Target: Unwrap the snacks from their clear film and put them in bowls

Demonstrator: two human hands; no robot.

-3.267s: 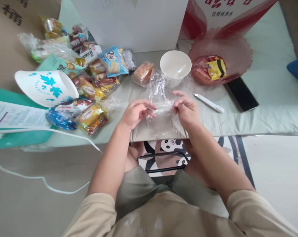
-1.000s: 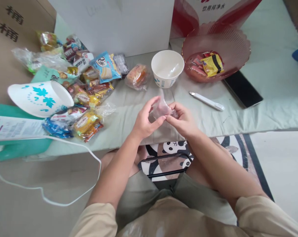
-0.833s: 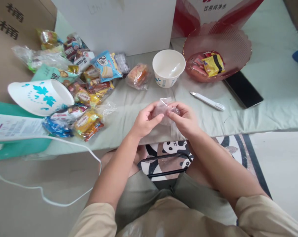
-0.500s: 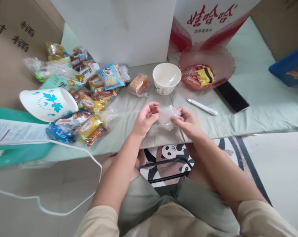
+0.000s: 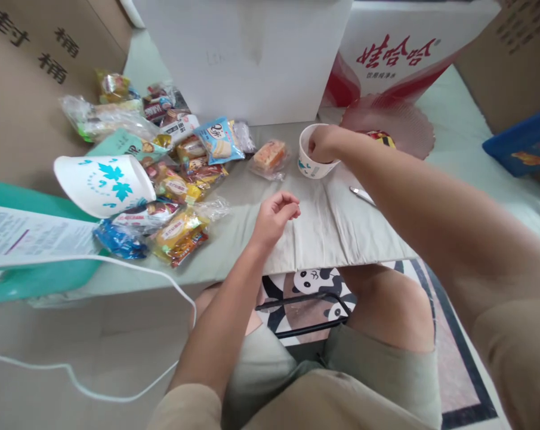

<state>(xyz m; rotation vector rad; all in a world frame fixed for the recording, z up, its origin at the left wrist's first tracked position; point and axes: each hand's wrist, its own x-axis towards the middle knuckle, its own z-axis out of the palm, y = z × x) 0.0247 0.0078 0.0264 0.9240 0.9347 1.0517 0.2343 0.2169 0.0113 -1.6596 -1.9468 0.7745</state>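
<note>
Closest up there's an olive-shorts lap, then a panda-print mat (image 5: pixel 312 279) on the pale floor (image 5: pixel 135 322), with a white cord (image 5: pixel 188 295) looping at lower left. Next is the table (image 5: pixel 305 239), covered in pale green cloth, kinda wrinkled along the front edge. The left hand (image 5: pixel 276 216) hangs over it, fingers loosely curled with a narrow gap to the thumb. Snack packets (image 5: pixel 175 182) are heaped on the left, some touching a tipped paper cup. Farther back, the right hand (image 5: pixel 324 143) dips into the upright paper bowl (image 5: pixel 313 171) right of the wrapped bread (image 5: pixel 270 156); fingertips are hidden, so can't tell what its grip has. Behind all that: white box (image 5: pixel 256 71), red-and-white box (image 5: pixel 397 65), brown cartons at both sides.
</note>
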